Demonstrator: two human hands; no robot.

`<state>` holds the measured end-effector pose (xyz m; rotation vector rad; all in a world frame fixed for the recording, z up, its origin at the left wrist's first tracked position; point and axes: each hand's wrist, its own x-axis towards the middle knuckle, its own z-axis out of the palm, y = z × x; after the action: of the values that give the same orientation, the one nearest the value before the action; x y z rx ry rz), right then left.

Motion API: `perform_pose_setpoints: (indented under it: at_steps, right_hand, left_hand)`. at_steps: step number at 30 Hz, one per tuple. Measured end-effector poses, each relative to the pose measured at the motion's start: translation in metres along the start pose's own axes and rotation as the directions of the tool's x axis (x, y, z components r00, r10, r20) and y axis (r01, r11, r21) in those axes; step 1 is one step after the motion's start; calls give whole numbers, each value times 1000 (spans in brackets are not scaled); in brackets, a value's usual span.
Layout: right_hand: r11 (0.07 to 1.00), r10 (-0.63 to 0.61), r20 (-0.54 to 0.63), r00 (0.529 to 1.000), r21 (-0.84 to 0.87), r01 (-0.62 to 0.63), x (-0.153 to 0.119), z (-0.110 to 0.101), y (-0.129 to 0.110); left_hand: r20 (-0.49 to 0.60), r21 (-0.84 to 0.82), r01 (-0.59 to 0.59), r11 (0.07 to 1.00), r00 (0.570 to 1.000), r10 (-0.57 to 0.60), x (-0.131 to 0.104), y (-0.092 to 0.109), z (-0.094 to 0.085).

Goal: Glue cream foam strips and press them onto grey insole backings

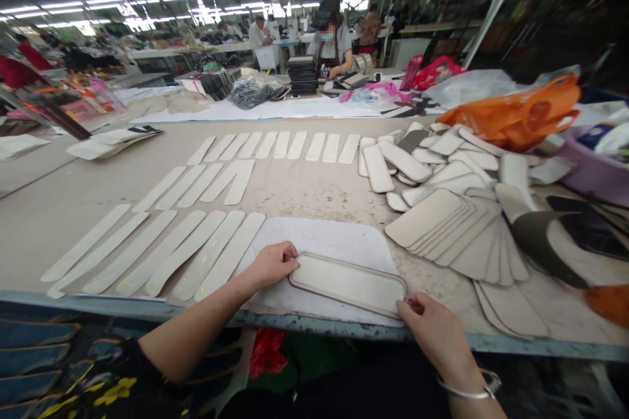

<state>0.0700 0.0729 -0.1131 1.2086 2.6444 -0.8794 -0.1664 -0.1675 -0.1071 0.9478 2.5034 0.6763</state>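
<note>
A long pale panel (348,282) with rounded corners and a darker rim lies over a white sheet (324,233) at the table's front edge. My left hand (275,264) pinches the panel's left end between thumb and fingers. At its lower right corner, my right hand (432,327) grips the rim, with the fingers curled. Left of the sheet, several pale strips (184,252) lie side by side in slanted rows. To the right, a fanned stack of beige panels (457,232) rests close to the sheet.
Loose rimmed panels (403,162) are heaped at the right, near an orange bag (521,114) and a purple basin (599,166). A black stack (302,76) stands across the table, where a person (339,45) works. Folded pale sheets (113,142) lie at the left.
</note>
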Motion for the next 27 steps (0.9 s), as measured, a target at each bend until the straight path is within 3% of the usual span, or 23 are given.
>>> perform_pose_setpoints:
  at_steps: [4,6,8,10,12,14,17,21,24,27]
  right_hand:
    - [1000,-1,3,1000,-9,1,1,0,2]
    - [1000,-8,-9,1000,-14,8,1,1,2]
    - [1000,-12,-18,1000,-24,12,0,1,2]
    - [1000,-10,-35,999,-27,9,-1,3,0]
    - [1000,-3,-60,998,-14,3,-2,4,-1]
    - [1000,-2,-91,996,-8,1,-3,4,-1]
    - [998,13,-128,992,-56,-20,-4,1,1]
    - [986,44,-200,979,-151,-75,-15,-4,-5]
    - [970,-193,-289,938,-198,139,-31,6,-32]
    - [847,-529,-171,832,-176,502,-45,30,-68]
  left_hand:
    - [-63,-25,-18,1000,998,17,-6,-1,1]
    - [-161,-54,-41,998,986,32,-13,-4,2]
    - [-288,-37,-117,992,952,101,-21,-6,5]
    - [-364,53,-266,963,892,266,-30,-6,10]
    - [-288,188,-440,878,830,478,-36,-4,16]
    - [-114,295,-565,771,780,615,-39,-1,24]
    - [59,384,-635,670,741,669,-37,-2,36]
    - [51,416,-647,640,719,693,-31,-10,42]
    - [46,406,-662,630,703,710,-30,-13,44]
    - [36,430,-656,620,699,714,-29,-15,46]
